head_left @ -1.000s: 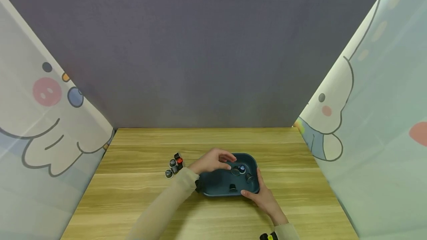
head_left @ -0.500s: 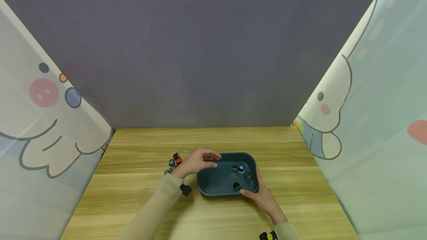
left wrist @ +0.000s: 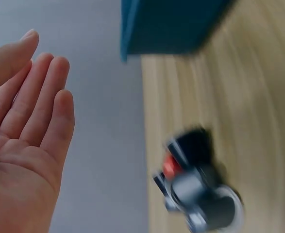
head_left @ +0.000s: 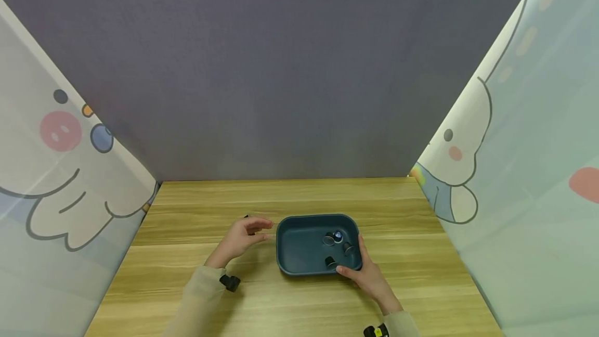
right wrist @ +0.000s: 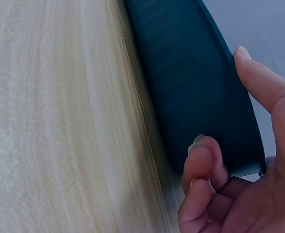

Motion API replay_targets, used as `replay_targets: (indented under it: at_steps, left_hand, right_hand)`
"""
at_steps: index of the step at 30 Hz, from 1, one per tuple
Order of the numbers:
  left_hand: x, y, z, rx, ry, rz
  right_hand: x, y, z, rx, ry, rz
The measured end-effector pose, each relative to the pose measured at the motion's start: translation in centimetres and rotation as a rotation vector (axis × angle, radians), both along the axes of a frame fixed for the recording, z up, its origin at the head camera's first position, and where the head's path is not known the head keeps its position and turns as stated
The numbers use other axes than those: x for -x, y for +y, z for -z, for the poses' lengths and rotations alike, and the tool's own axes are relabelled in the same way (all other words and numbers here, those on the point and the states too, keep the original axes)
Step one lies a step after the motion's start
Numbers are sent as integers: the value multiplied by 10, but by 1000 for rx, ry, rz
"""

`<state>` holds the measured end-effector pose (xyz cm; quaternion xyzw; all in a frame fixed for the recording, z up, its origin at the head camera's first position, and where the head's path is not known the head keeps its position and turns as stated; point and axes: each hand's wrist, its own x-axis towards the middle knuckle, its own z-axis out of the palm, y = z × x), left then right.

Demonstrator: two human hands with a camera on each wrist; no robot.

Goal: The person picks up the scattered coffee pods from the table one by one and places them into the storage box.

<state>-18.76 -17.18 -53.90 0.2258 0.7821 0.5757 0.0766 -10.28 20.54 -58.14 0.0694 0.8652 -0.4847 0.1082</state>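
My left hand [head_left: 241, 238] hovers over the wood left of the tray. Its fingers are relaxed, and the palm in the left wrist view holds nothing. Beneath and beside that hand lies a blurred cluster of coffee capsules [left wrist: 200, 182], dark and silver with a red one [left wrist: 171, 166]; in the head view the hand hides nearly all of them. My right hand [head_left: 369, 277] grips the near right corner of the dark blue tray [head_left: 299, 274], thumb at the rim and other fingers bent against the outer wall. Several dark capsules [head_left: 330, 262] and a blue-topped one [head_left: 338, 235] lie in its right half.
The tray stands on a wooden table [head_left: 187, 202]. A grey cloth wall [head_left: 290, 92] rises behind the table's back edge. Printed cloth panels flank it, a left panel [head_left: 93, 186] and a right panel [head_left: 524, 170].
My left hand has moved from over the tray leftward to the capsule cluster. One capsule near the tray's front wall has shifted and tilted. My right hand keeps its hold on the tray.
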Motion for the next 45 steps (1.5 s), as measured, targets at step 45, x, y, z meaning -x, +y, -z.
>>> replay_targets:
  at_steps: [45]
  left_hand:
    - [-22, -66, 59, 26, -185, -439]
  right_hand:
    - [0, 1, 3, -17, 30, -6]
